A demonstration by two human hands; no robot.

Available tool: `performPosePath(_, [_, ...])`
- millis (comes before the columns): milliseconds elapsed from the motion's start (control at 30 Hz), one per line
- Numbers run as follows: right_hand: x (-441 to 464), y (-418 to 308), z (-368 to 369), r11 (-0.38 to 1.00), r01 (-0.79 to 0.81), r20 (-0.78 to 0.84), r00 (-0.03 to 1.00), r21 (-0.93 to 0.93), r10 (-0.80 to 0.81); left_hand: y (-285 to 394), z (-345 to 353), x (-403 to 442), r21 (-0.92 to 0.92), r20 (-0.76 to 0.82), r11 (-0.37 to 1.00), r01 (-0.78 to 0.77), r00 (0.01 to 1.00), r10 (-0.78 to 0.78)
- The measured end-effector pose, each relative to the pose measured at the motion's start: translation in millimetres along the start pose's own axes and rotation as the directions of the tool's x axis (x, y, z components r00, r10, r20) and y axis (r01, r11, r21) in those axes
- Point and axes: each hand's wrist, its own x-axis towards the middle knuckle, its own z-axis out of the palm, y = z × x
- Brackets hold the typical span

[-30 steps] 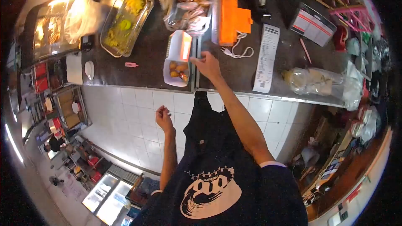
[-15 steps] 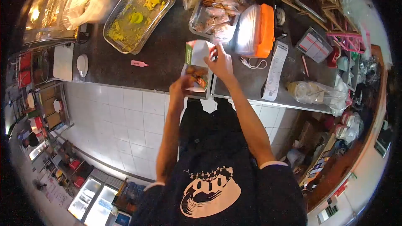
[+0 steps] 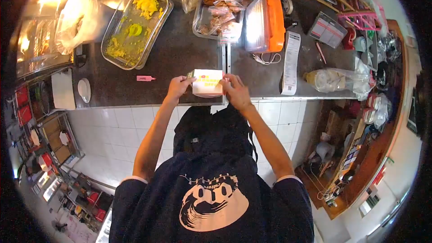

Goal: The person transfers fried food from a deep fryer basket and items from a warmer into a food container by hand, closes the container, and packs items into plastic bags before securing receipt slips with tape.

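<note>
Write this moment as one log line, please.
left hand: on box, left edge | right hand: on box, right edge | box: looks closed | nearby: pink marker, receipt

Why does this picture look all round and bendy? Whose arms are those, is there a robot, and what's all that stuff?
There's no robot here! The arms belong to a person wearing a camera on their head. It looks forward and down, so you see the dark shirt upside down, and the view looks curved around the edges.

The left hand and right hand hold a small printed box, one at each end. Its lid looks shut, so we can't see inside.

On the dark counter there's a glass dish with yellow food, a pink marker, a clear tub of little bags, an orange case and a long paper slip.
</note>
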Motion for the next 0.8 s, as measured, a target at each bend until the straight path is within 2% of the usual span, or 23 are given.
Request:
performPosePath(33, [-11.1,3.3,17.9,1.000,-0.007,-0.009,1.000,-0.001,0.007,-12.4,-0.5,5.1,0.226,-0.051,0.943,-0.246,0.963,0.264])
performPosePath(100, [-24.7,3.1,46.6,0.991,-0.111,-0.176,0.977,0.074,0.122,-12.8,8.1,-8.7,0.219,-0.008,0.952,-0.216,0.975,0.223])
performPosePath(133, [-18.1,-13.6,40.5,0.913,-0.382,-0.051,0.919,0.146,0.392,-6.9,15.8,-19.9,0.100,-0.023,0.978,-0.185,0.982,0.188])
performPosePath(167, [-16.2,-15.5,41.6,0.910,-0.387,-0.056,0.915,0.149,0.399,-1.9,19.5,-26.4,-0.019,-0.033,0.988,-0.150,0.988,0.150])
performPosePath(233, [-15.8,-16.2,44.4,0.867,-0.303,-0.178,0.901,0.395,0.396,-7.2,21.4,-24.6,0.031,-0.006,0.991,-0.133,0.991,0.134])
performPosePath(300, [-20.3,-11.7,48.4,0.867,-0.277,-0.258,0.878,0.415,0.404,-8.7,27.3,-27.0,-0.112,-0.019,0.994,0.008,1.000,-0.010])
performPosePath(333, [-24.4,-4.1,52.3,0.687,-0.294,-0.109,0.872,0.664,0.478,-6.5,29.3,-26.9,-0.109,-0.012,0.994,0.003,1.000,-0.005])
performPosePath(367, [-29.7,2.2,57.1,0.436,-0.308,0.057,0.864,0.845,0.500,-5.8,30.6,-28.3,-0.211,0.019,0.977,0.031,0.999,-0.027])
performPosePath(400, [-30.1,1.5,55.5,0.436,-0.310,0.055,0.861,0.845,0.506,-6.8,32.2,-30.0,-0.309,0.051,0.949,0.063,0.997,-0.050])
performPosePath(433, [-28.1,1.0,55.1,0.315,-0.328,0.122,0.839,0.891,0.530,-7.3,35.0,-30.9,-0.306,0.055,0.950,0.063,0.997,-0.049])
performPosePath(467, [-26.2,-0.4,55.5,0.188,-0.341,0.191,0.816,0.921,0.545,-8.1,38.1,-31.6,-0.393,0.071,0.915,0.096,0.995,-0.075])
performPosePath(500, [-24.9,-4.8,56.3,0.186,-0.340,0.190,0.814,0.922,0.549,-7.7,41.3,-34.5,-0.473,0.088,0.871,0.131,0.991,-0.101])
performPosePath(533, [-22.7,-10.3,57.7,0.130,-0.359,0.214,0.769,0.924,0.603,-6.8,43.8,-37.6,-0.469,0.091,0.873,0.134,0.991,-0.103])
performPosePath(600, [-19.9,-13.9,57.8,0.013,-0.369,0.269,0.700,0.929,0.662,-4.4,48.9,-42.0,-0.604,0.126,0.783,0.149,0.988,-0.091])
performPosePath(633, [-19.8,-12.3,56.9,0.012,-0.367,0.266,0.698,0.930,0.665,-7.3,50.3,-39.9,-0.601,0.130,0.785,0.151,0.987,-0.091])
performPosePath(700, [-22.3,-8.8,57.1,-0.213,-0.366,0.413,0.651,0.906,0.637,-16.3,51.4,-35.6,-0.489,0.124,0.868,0.087,0.992,-0.030])
performPosePath(733, [-24.4,-6.4,60.4,-0.219,-0.366,0.416,0.646,0.904,0.640,-21.2,52.4,-34.8,-0.485,0.126,0.869,0.093,0.991,-0.036])
performPosePath(800, [-24.1,-4.1,60.1,-0.231,-0.323,0.396,0.703,0.918,0.590,-26.1,55.6,-30.6,-0.485,0.095,0.872,0.069,0.995,-0.027])
